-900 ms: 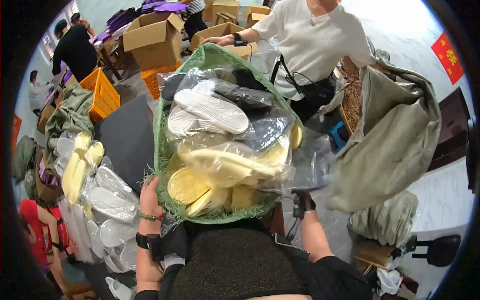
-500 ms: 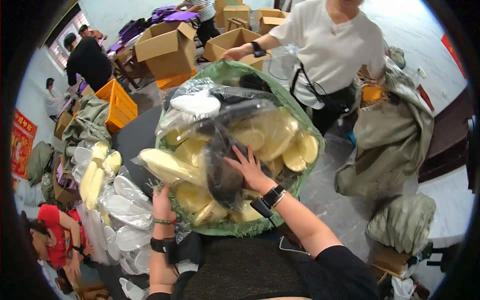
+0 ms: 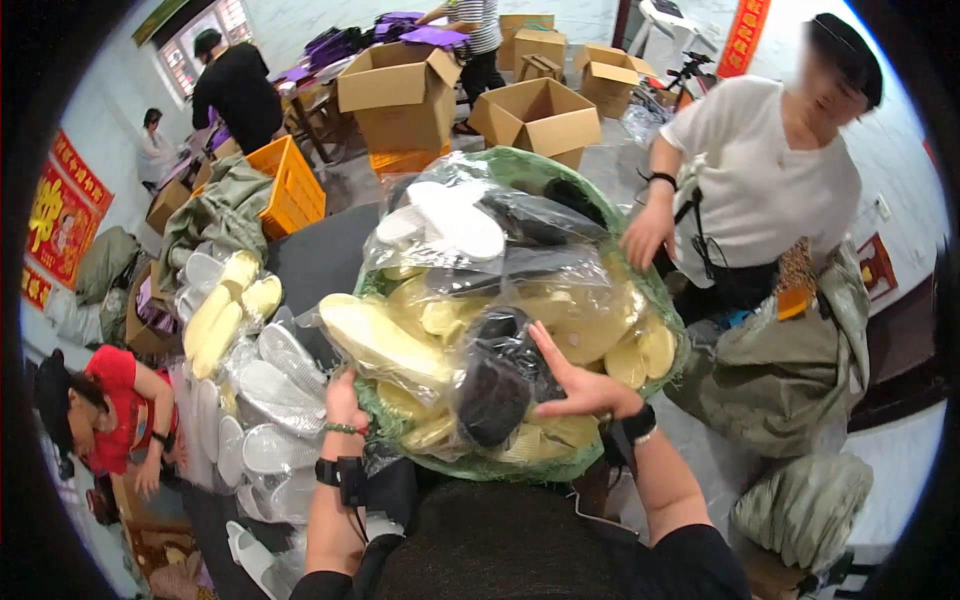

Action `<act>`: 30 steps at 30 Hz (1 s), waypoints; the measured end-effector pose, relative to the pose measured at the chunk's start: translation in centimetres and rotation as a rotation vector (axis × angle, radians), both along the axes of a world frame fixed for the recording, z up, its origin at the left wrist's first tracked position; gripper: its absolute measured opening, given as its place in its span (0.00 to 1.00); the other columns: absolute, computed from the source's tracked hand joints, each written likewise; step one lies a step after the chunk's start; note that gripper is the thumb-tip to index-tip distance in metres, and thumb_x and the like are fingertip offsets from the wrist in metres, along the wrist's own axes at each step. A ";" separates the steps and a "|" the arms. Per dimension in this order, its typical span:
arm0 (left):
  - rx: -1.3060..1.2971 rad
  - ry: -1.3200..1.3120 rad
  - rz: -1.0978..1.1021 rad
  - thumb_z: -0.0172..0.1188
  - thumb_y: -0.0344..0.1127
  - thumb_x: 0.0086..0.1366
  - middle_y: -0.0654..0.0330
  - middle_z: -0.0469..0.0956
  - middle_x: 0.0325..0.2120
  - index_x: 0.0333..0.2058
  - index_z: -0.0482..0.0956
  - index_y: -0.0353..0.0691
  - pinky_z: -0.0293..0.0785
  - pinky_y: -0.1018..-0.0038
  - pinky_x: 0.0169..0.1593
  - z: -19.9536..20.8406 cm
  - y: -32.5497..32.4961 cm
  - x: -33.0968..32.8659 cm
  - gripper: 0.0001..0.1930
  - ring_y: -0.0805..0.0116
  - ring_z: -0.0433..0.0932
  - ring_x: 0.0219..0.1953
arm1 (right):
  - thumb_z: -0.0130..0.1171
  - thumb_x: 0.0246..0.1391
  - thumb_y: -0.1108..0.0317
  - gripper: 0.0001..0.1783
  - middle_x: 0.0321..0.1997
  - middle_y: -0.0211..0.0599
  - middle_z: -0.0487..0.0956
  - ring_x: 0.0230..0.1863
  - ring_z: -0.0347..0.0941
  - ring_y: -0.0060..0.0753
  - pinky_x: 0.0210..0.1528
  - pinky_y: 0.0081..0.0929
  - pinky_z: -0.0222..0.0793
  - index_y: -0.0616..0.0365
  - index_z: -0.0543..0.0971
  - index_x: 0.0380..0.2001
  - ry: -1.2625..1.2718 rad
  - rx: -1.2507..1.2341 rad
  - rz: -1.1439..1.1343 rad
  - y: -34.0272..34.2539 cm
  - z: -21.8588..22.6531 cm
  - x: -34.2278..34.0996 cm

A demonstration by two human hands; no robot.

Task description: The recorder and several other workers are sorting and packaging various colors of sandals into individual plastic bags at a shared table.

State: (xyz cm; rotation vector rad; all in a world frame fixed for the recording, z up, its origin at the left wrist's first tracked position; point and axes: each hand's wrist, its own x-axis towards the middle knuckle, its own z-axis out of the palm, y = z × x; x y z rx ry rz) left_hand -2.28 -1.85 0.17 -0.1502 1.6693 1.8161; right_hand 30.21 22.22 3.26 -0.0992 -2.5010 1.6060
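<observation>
A green woven sack (image 3: 375, 290), its mouth wide, is heaped with slippers in clear plastic bags. Pale yellow slippers (image 3: 385, 345) fill most of it. White slippers (image 3: 460, 220) lie on top at the back, and black slippers (image 3: 492, 405) sit near the front. My right hand (image 3: 585, 388) rests with spread fingers against the right edge of the bagged black slippers. At the sack's front left rim, my left hand (image 3: 345, 402) is closed on the green edge, its fingertips partly hidden. A co-worker's hand (image 3: 648, 238) is at the sack's right rim.
Bagged white slippers (image 3: 275, 390) and yellow slippers (image 3: 215, 330) are piled left of the sack on a dark surface. An orange crate (image 3: 290, 190) and cardboard boxes (image 3: 400, 90) stand behind. Grey-green sacks (image 3: 780, 390) lie at right. A person in red (image 3: 130, 405) works at left.
My right hand has slid from the top of the black slippers to their right side. The co-worker's hand has moved from the sack's back rim to its right side. The view has shifted.
</observation>
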 end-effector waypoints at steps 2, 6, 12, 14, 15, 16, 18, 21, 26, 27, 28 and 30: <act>0.080 0.016 -0.025 0.55 0.35 0.66 0.54 0.81 0.38 0.45 0.78 0.28 0.79 0.65 0.39 -0.2 0.7 0.3 0.15 0.60 0.81 0.37 | 0.68 0.38 0.29 0.75 0.75 0.60 0.20 0.74 0.17 0.73 0.70 0.68 0.31 0.49 0.31 0.73 -0.014 0.124 -0.117 -4.0 0.0 -1.3; -0.053 0.170 -0.093 0.53 0.32 0.64 0.53 0.80 0.39 0.48 0.76 0.29 0.77 0.68 0.39 -3.6 -0.5 -2.2 0.16 0.60 0.80 0.37 | 0.67 0.34 0.25 0.66 0.77 0.58 0.31 0.72 0.20 0.82 0.59 0.88 0.37 0.35 0.50 0.73 -0.001 0.530 -0.258 -10.1 -2.0 -7.1; 0.044 -0.004 0.145 0.59 0.34 0.65 0.52 0.79 0.41 0.50 0.73 0.31 0.79 0.64 0.37 -1.8 -2.0 -3.2 0.18 0.61 0.80 0.39 | 0.69 0.37 0.33 0.61 0.79 0.47 0.35 0.74 0.27 0.78 0.60 0.87 0.37 0.29 0.49 0.73 -0.385 0.640 -0.343 -7.9 -6.1 -16.3; 0.046 0.030 0.163 0.59 0.34 0.65 0.53 0.78 0.41 0.50 0.73 0.31 0.79 0.65 0.37 -3.9 -4.0 -5.7 0.17 0.61 0.80 0.39 | 0.64 0.42 0.32 0.59 0.79 0.46 0.34 0.75 0.28 0.74 0.62 0.86 0.33 0.31 0.47 0.73 -0.444 0.709 -0.331 -7.7 -8.8 -19.8; 0.054 0.058 0.160 0.59 0.33 0.66 0.53 0.78 0.41 0.49 0.74 0.32 0.79 0.65 0.37 -3.9 -3.0 -6.3 0.16 0.61 0.80 0.39 | 0.63 0.44 0.32 0.59 0.79 0.46 0.34 0.75 0.27 0.73 0.63 0.84 0.32 0.33 0.46 0.74 -0.461 0.716 -0.293 -7.3 -9.5 -21.2; 0.074 0.092 0.233 0.59 0.33 0.66 0.54 0.79 0.40 0.49 0.74 0.32 0.79 0.65 0.37 -4.1 -2.0 -6.1 0.16 0.62 0.80 0.38 | 0.62 0.44 0.32 0.59 0.79 0.46 0.35 0.75 0.27 0.73 0.64 0.84 0.31 0.34 0.46 0.74 -0.485 0.717 -0.280 -6.5 -10.2 -22.0; -0.087 0.137 0.287 0.59 0.33 0.66 0.56 0.79 0.40 0.48 0.75 0.33 0.78 0.64 0.36 -4.1 -1.2 -6.4 0.15 0.63 0.79 0.37 | 0.63 0.43 0.31 0.61 0.79 0.47 0.36 0.75 0.26 0.73 0.65 0.83 0.28 0.36 0.44 0.74 -0.492 0.707 -0.264 -5.3 -10.6 -22.9; 0.018 0.101 0.288 0.59 0.33 0.67 0.56 0.79 0.40 0.48 0.75 0.34 0.77 0.64 0.36 -4.5 0.1 -6.9 0.14 0.63 0.79 0.37 | 0.64 0.42 0.31 0.62 0.79 0.48 0.37 0.75 0.26 0.73 0.65 0.83 0.26 0.37 0.44 0.74 -0.509 0.717 -0.220 -5.2 -9.2 -22.9; 0.033 0.041 0.244 0.59 0.31 0.66 0.55 0.79 0.41 0.49 0.75 0.35 0.78 0.63 0.40 -8.5 0.4 -7.8 0.13 0.61 0.79 0.38 | 0.62 0.46 0.31 0.58 0.77 0.54 0.43 0.73 0.43 0.72 0.72 0.63 0.40 0.38 0.47 0.73 -0.569 0.503 0.268 -2.9 -2.8 -20.5; 0.042 0.039 0.230 0.59 0.31 0.66 0.55 0.79 0.41 0.49 0.75 0.35 0.78 0.63 0.40 -8.3 1.4 -7.6 0.13 0.61 0.79 0.38 | 0.64 0.50 0.40 0.47 0.66 0.58 0.66 0.65 0.65 0.57 0.66 0.44 0.60 0.43 0.60 0.69 -0.231 0.329 0.374 0.7 -2.4 -19.8; 0.096 0.022 0.224 0.57 0.31 0.66 0.55 0.79 0.42 0.49 0.76 0.34 0.79 0.59 0.40 -8.9 0.4 -7.5 0.14 0.58 0.80 0.39 | 0.65 0.53 0.52 0.31 0.45 0.53 0.81 0.49 0.79 0.47 0.52 0.33 0.73 0.49 0.74 0.59 -0.224 0.387 0.300 1.6 5.0 -19.8; 0.150 -0.007 0.203 0.56 0.30 0.66 0.54 0.80 0.42 0.50 0.76 0.34 0.80 0.55 0.40 -9.4 -0.1 -6.8 0.15 0.55 0.81 0.40 | 0.61 0.53 0.69 0.15 0.35 0.47 0.82 0.37 0.79 0.48 0.45 0.34 0.75 0.55 0.80 0.46 0.389 0.352 -0.272 6.1 6.9 -19.5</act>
